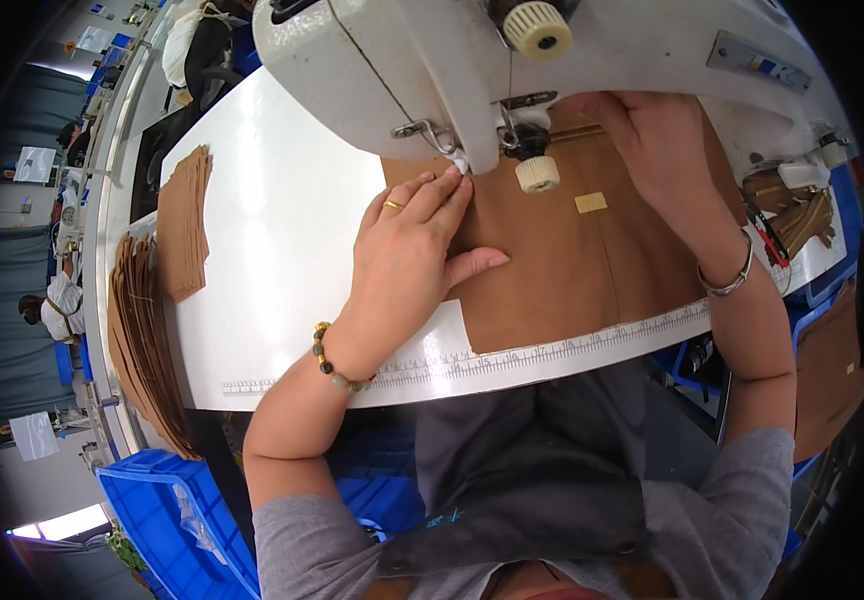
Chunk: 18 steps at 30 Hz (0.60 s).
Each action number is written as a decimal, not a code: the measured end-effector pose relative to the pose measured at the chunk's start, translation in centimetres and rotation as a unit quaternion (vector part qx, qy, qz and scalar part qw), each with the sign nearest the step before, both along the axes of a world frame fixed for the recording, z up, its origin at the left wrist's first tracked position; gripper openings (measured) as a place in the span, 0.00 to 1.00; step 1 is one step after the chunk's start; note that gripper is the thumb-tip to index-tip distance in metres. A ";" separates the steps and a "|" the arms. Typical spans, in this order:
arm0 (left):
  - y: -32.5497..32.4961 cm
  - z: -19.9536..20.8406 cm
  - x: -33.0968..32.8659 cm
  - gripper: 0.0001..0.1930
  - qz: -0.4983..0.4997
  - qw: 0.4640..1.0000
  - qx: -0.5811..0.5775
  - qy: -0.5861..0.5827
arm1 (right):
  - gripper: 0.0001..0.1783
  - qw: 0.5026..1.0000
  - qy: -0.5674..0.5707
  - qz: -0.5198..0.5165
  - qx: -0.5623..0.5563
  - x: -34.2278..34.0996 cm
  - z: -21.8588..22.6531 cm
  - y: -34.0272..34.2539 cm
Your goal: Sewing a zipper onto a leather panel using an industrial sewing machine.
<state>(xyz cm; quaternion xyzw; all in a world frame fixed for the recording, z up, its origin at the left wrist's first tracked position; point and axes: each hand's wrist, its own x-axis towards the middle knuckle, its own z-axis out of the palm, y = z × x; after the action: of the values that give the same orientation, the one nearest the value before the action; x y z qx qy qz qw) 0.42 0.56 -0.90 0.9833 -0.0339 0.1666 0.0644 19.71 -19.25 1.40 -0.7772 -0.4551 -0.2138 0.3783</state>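
Observation:
A brown fabric piece (542, 270) lies under the head of a white sewing machine (352, 90). It bears a small yellow patch (589, 204) and a seam line running toward the near edge. My left hand (402, 245) rests flat on the fabric's left part, thumb spread and fingertips close beside the presser foot (463, 162). My right hand (657, 150) is at the fabric's far right, behind the machine's front. Its fingers are bent together on the fabric, with the tips partly hidden by the machine.
Two stacks of brown pieces, one flat (184, 225) and one fanned (142, 340), lie at the left. A printed ruler (592, 335) follows the near table edge. Brown scraps (802, 222) lie right; a blue crate (177, 515) stands lower left. Another person (64, 303) is far left.

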 end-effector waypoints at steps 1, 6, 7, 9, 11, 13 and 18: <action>0.0 0.0 -0.1 0.38 0.000 1.000 0.000 0.000 | 0.10 1.000 0.003 -0.005 0.004 0.0 -0.2 0.0; -0.2 0.1 -0.3 0.40 0.004 1.000 0.004 0.012 | 0.12 1.000 -0.019 0.012 0.008 0.1 0.1 0.1; -0.2 0.1 -0.3 0.40 0.005 1.000 0.005 0.006 | 0.14 0.999 0.014 0.035 0.008 0.1 0.4 0.1; -0.2 0.1 -0.2 0.40 0.004 1.000 0.007 0.010 | 0.18 0.996 0.020 0.039 -0.075 0.2 1.0 -0.7; -0.2 0.1 -0.2 0.40 0.007 1.000 0.008 0.008 | 0.23 0.983 0.046 0.049 -0.170 0.3 1.2 -1.1; -0.2 0.0 -0.2 0.40 0.007 1.000 0.007 0.010 | 0.30 0.952 0.021 0.080 -0.294 0.4 0.9 -1.2; -0.1 0.0 -0.1 0.40 0.009 1.000 0.003 0.012 | 0.30 0.940 0.002 0.125 -0.316 -0.5 -0.1 -1.2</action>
<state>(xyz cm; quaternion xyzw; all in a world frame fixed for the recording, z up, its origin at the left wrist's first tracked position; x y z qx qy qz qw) 0.37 0.46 -0.94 0.9856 -0.0252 0.1556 0.0606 19.23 -20.44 1.33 -0.7942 -0.5918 -0.0084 0.1376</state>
